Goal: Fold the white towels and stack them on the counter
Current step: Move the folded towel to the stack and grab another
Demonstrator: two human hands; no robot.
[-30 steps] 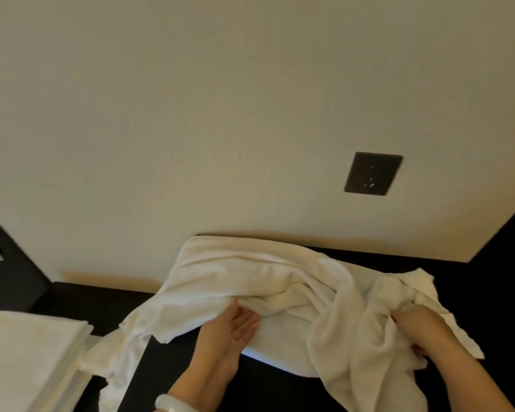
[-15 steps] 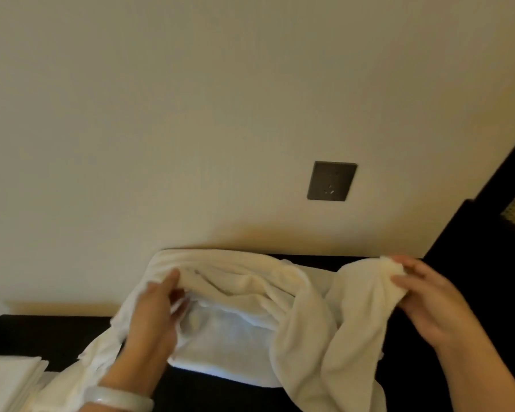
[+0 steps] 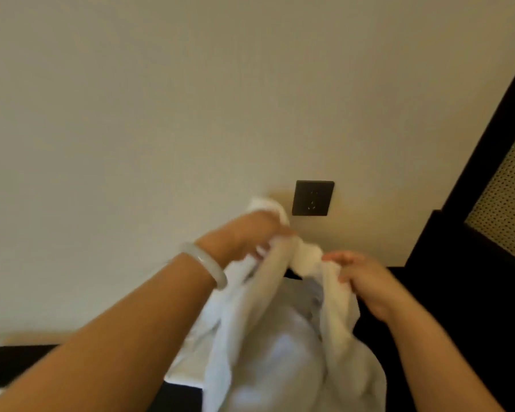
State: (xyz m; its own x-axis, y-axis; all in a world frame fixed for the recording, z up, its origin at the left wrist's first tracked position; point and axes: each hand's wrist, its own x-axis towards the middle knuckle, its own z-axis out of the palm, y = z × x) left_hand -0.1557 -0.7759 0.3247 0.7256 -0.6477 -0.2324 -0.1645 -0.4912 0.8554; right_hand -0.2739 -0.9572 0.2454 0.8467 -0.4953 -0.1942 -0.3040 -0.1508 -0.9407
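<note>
The white towel (image 3: 280, 352) hangs bunched between both hands, lifted in front of the cream wall (image 3: 161, 114) above the dark counter (image 3: 15, 364). Its lower part runs out of the picture at six o'clock, so where it ends, and whether it touches the counter, cannot be told.

The left hand (image 3: 250, 236), just above the middle of the view, is smeared by motion. Its fingers look curled round a gathered wad of towel, a tuft of which sticks out at twelve o'clock from the knuckles. The fingertips themselves are buried in cloth. A pale bangle (image 3: 205, 264) circles that wrist.

The right hand (image 3: 366, 281), at four o'clock from the left one and close to it, grips the towel's upper edge with fingers folded into the fabric; the thumb is hidden behind it.

A dark wall socket (image 3: 312, 197) sits at one o'clock from the left hand. At three o'clock in the view a black frame (image 3: 473, 179) slants upward, holding a woven mesh panel (image 3: 512, 197) that the picture's edge cuts off.
</note>
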